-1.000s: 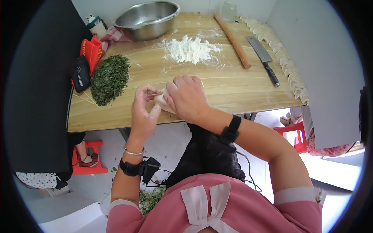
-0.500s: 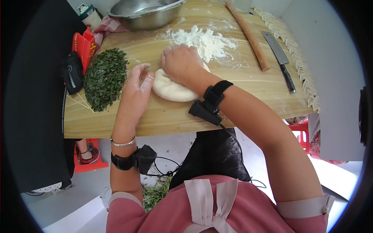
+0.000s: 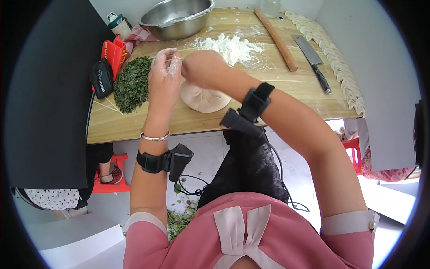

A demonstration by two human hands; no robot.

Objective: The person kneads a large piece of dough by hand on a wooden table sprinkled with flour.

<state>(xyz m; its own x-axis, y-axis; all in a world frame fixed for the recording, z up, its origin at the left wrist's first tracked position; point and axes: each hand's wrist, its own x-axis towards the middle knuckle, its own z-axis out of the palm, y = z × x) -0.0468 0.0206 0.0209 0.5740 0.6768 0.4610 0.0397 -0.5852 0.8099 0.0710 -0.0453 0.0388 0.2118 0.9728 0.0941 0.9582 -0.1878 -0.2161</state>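
Observation:
My left hand (image 3: 165,69), dusted with flour, is raised beside the dough with its fingers curled; whether it holds anything is too small to tell. Close against it is my right hand (image 3: 201,68), its fingers blurred and partly hidden. Below my right hand lies a round lump of dough (image 3: 205,101) with creases on its top. Behind the hands is a heap of white flour (image 3: 233,48). Chopped green leaves (image 3: 132,85) are piled just left of my left hand.
A metal bowl (image 3: 179,28) stands at the back left. On the right are a rolling pin (image 3: 277,40), a cleaver (image 3: 309,51) and a row of dumplings (image 3: 333,56). A black case (image 3: 102,78) and a red packet (image 3: 114,54) lie at the left edge.
My right hand has lifted off the dough and moved toward my left hand, whose fingers have curled in more. The view has shifted slightly.

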